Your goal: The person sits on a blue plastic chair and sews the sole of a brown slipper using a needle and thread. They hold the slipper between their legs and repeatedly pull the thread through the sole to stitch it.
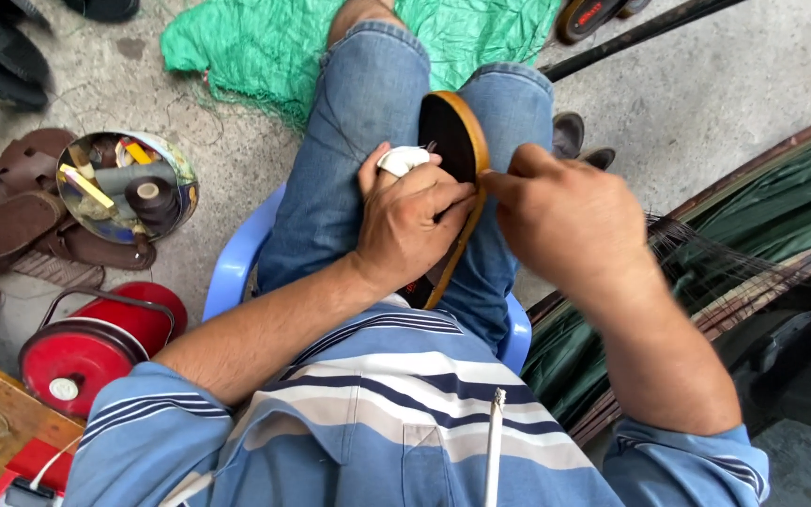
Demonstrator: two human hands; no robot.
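A shoe sole [459,141], dark on its face with a tan rim, is held upright between the knees of the blue jeans [359,122]. The grip of the left hand [412,221] is clamped on the sole's near edge, the fingers curled around the rim, a white wrap [404,160] worn on the thumb. The grip of the right hand [560,216] is pinched together at the same tan rim, just beside the left fingers; what is pinched there is too small to tell. A blue plastic chair [237,268] is seen under the legs. On the concrete floor to the left, well apart from the hands, a round tin of tools [129,188] is set beside brown sandals [21,221], with a red can [96,347] nearer. A green cloth [255,47] is spread beyond the knees, and open floor is left to the upper right.
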